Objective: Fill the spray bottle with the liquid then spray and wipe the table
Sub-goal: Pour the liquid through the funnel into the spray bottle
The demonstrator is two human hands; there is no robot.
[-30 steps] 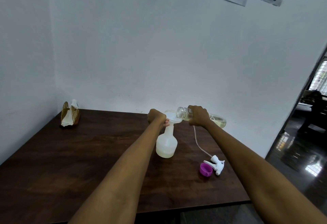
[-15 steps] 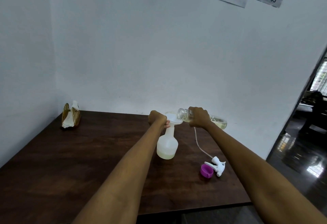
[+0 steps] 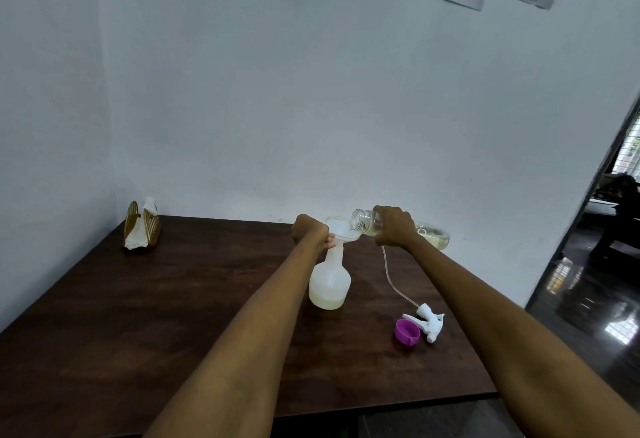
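Observation:
A white translucent spray bottle (image 3: 329,281) stands on the dark wooden table (image 3: 173,316), a little pale liquid at its bottom. A white funnel (image 3: 341,229) sits in its neck. My left hand (image 3: 310,229) grips the neck just under the funnel. My right hand (image 3: 394,226) holds a clear bottle of yellowish liquid (image 3: 433,236) tipped on its side, its open mouth over the funnel. The white spray head (image 3: 427,325) with its thin tube lies on the table to the right, next to a purple cap (image 3: 407,332).
A gold wire napkin holder (image 3: 142,229) with white tissues stands at the back left corner. Walls close the table at the back and left. The table's right edge borders an open doorway with a shiny dark floor (image 3: 588,299).
Both hands and the tipped bottle hold the same pose over the funnel. The camera view shifted slightly.

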